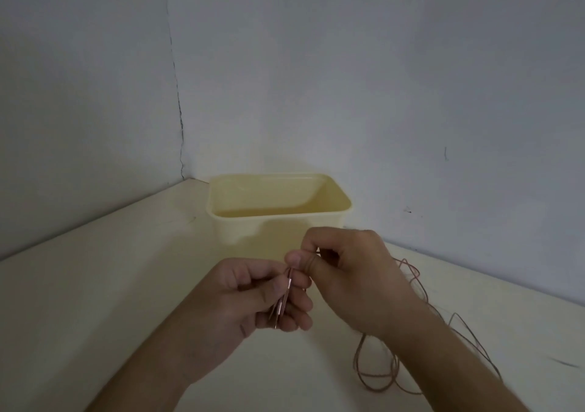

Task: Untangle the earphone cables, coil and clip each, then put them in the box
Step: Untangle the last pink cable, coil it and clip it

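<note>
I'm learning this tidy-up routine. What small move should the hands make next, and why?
Probably draw the right hand away from the left hand, feeding cable through: both pinch the pink earphone ends, while the cable lies in loose loops on the table, and the box looks empty.

One box (278, 218); two hands in front of it; one cable tangle (408, 342), right of box, strand count unclear.

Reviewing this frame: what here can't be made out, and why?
- Floor of the box, head view: hidden by its near wall, so contents unknown.
- Pinkish metal piece held by the left hand and right hand: too blurred to identify; fingers cover its top.
- Cable: partly hidden under the right forearm; number of earphones unclear.
</note>
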